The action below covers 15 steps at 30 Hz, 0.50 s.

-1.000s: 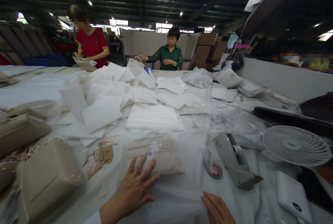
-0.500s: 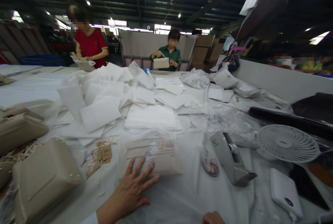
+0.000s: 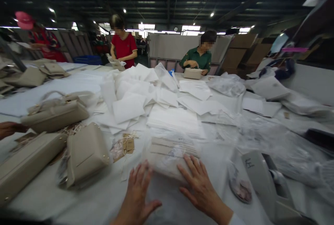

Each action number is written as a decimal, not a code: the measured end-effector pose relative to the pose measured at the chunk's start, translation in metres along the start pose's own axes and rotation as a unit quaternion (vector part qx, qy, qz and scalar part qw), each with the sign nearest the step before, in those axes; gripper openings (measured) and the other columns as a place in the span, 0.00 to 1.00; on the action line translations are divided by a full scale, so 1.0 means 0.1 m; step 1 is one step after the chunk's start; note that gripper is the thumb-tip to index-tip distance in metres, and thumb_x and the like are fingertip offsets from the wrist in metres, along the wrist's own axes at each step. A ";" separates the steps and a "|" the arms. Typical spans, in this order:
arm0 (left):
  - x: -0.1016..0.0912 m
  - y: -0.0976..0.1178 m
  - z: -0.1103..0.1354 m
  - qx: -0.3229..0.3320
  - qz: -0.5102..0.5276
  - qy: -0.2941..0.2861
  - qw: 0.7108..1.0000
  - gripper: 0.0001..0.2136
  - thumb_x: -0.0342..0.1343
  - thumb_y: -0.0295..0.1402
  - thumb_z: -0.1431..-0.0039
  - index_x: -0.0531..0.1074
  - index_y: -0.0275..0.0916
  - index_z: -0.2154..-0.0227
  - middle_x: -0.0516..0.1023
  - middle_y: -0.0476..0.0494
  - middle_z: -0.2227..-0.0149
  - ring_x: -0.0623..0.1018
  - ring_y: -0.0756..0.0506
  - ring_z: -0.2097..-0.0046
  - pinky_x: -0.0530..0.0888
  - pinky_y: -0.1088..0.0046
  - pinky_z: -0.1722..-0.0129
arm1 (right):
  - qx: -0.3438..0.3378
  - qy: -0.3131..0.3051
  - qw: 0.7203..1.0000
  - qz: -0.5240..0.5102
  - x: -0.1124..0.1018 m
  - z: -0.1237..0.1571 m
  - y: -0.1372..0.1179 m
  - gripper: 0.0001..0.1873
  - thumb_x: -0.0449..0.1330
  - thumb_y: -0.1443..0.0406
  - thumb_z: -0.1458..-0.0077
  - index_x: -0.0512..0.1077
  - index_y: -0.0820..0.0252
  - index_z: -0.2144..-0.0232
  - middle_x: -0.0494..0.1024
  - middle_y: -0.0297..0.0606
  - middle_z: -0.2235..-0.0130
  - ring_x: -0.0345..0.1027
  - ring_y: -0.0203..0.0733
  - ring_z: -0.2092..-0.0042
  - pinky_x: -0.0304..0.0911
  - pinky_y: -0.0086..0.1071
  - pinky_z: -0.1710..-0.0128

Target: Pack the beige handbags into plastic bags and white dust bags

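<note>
A beige bag wrapped in clear plastic (image 3: 171,152) lies on the white table in front of me. My left hand (image 3: 138,195) rests flat with spread fingers at the packet's near left corner. My right hand (image 3: 199,185) lies flat, fingers spread, on its near right edge. Neither hand grips anything. A bundle of brown paper tags with string (image 3: 124,145) lies just left of the packet.
Beige handbags (image 3: 85,153) (image 3: 56,115) lie at the left. White paper bags (image 3: 130,105) are heaped mid-table. A grey tape dispenser (image 3: 263,183) and a small packet (image 3: 241,186) sit at the right. Two people work at the far side; another person's hand (image 3: 9,129) shows at the left edge.
The view has swung left. My right hand has come up from the bottom edge onto the packet's right side; my left hand has slid back toward the near left corner.
</note>
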<state>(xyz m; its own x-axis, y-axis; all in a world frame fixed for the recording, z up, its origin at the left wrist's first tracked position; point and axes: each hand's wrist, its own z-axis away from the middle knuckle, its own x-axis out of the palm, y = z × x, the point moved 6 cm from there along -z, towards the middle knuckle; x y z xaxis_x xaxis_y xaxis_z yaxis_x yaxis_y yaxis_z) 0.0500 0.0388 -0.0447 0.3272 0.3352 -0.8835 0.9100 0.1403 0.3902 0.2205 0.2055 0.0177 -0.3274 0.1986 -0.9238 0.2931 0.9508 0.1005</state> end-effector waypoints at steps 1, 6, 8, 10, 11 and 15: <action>0.01 -0.17 0.19 -0.072 0.055 0.017 0.996 0.49 0.63 0.41 0.46 0.31 0.45 0.33 0.50 0.28 0.32 0.54 0.30 0.33 0.63 0.41 0.41 | 0.003 0.001 1.000 -0.001 0.10 0.01 0.01 0.35 0.61 0.59 0.45 0.57 0.50 0.37 0.49 0.49 0.32 0.47 0.65 0.35 0.58 0.60 0.46; 0.18 -0.46 0.85 -0.164 0.254 0.019 0.953 0.49 0.64 0.34 0.49 0.33 0.45 0.34 0.66 0.30 0.39 0.69 0.36 0.40 0.74 0.55 0.47 | 0.002 0.015 1.000 -0.018 0.27 0.13 0.08 0.32 0.58 0.59 0.42 0.56 0.51 0.36 0.46 0.49 0.31 0.46 0.65 0.34 0.59 0.60 0.46; 0.18 -0.46 0.87 -0.181 0.230 0.070 0.954 0.36 0.56 0.32 0.43 0.46 0.45 0.35 0.70 0.35 0.41 0.72 0.39 0.42 0.75 0.59 0.48 | 0.004 0.016 1.000 -0.024 0.27 0.13 0.10 0.31 0.57 0.59 0.41 0.57 0.51 0.37 0.45 0.49 0.31 0.45 0.65 0.34 0.58 0.61 0.45; 0.19 -0.48 0.87 -0.200 0.193 0.121 0.953 0.21 0.48 0.30 0.39 0.60 0.45 0.42 0.77 0.41 0.48 0.77 0.42 0.48 0.78 0.64 0.52 | 0.005 0.016 1.000 -0.026 0.27 0.11 0.09 0.31 0.57 0.59 0.41 0.57 0.51 0.37 0.44 0.49 0.31 0.45 0.65 0.34 0.58 0.61 0.46; 0.21 -0.49 0.88 -0.204 0.176 0.141 0.953 0.16 0.45 0.29 0.38 0.66 0.45 0.48 0.80 0.44 0.53 0.80 0.43 0.52 0.79 0.66 0.55 | 0.003 0.017 1.000 -0.025 0.27 0.11 0.09 0.31 0.57 0.59 0.41 0.57 0.52 0.37 0.44 0.49 0.31 0.45 0.66 0.34 0.59 0.61 0.46; 0.25 -0.61 1.05 -0.165 0.155 0.143 0.964 0.10 0.46 0.31 0.37 0.73 0.45 0.67 0.82 0.51 0.70 0.82 0.47 0.68 0.78 0.76 0.66 | -0.012 0.012 1.000 -0.020 0.28 0.15 0.07 0.33 0.59 0.58 0.43 0.57 0.51 0.37 0.44 0.50 0.31 0.42 0.68 0.34 0.60 0.62 0.47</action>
<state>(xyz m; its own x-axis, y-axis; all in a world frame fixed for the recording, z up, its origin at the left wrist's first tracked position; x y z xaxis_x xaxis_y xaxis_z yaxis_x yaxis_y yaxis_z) 0.0296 -0.0590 -0.1171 0.4437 0.6447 -0.6225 0.6344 0.2647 0.7263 0.2266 0.2137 -0.0127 -0.3593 0.1665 -0.9182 0.2582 0.9633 0.0736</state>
